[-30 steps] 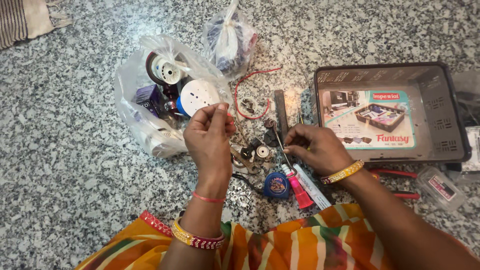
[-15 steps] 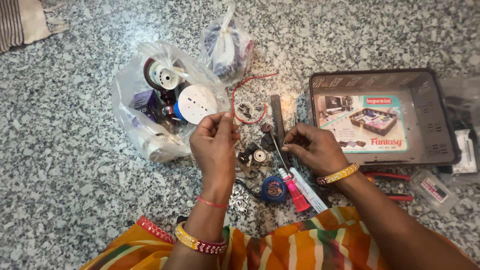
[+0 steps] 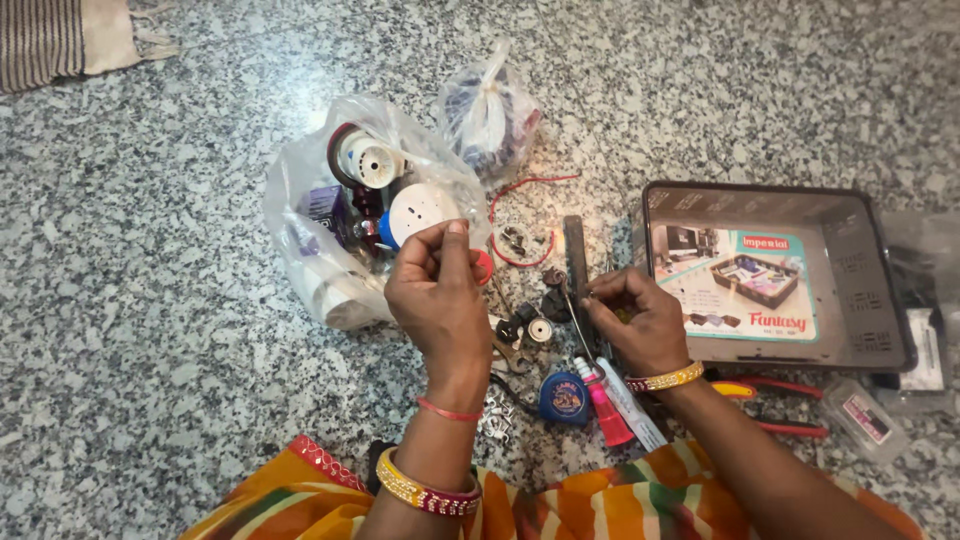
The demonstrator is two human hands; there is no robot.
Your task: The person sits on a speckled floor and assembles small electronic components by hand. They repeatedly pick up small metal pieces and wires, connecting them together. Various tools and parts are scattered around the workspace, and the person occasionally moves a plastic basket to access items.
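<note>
A: Nearest, what lies by the wrists?

B: A blue tape measure point(image 3: 565, 397) and a pink-capped tube point(image 3: 604, 410), just near of the right hand point(image 3: 640, 325). Red-handled pliers point(image 3: 775, 400) lie to the right.

A: And the hands?

B: The left hand point(image 3: 437, 297) is raised, back to the camera, fingertips pressed together on something too small to make out. The right hand rests low on the granite floor point(image 3: 150, 330), thumb and forefinger pinching a thin metal tool point(image 3: 570, 305).

A: Between them?

B: Small metal parts point(image 3: 525, 330), close-packed.

A: Farther out?

B: A clear bag of plastic fittings point(image 3: 370, 210) just beyond the left hand, a knotted bag point(image 3: 487, 115) behind it, a grey tray point(image 3: 870, 290) right. Bare floor spreads left.
</note>
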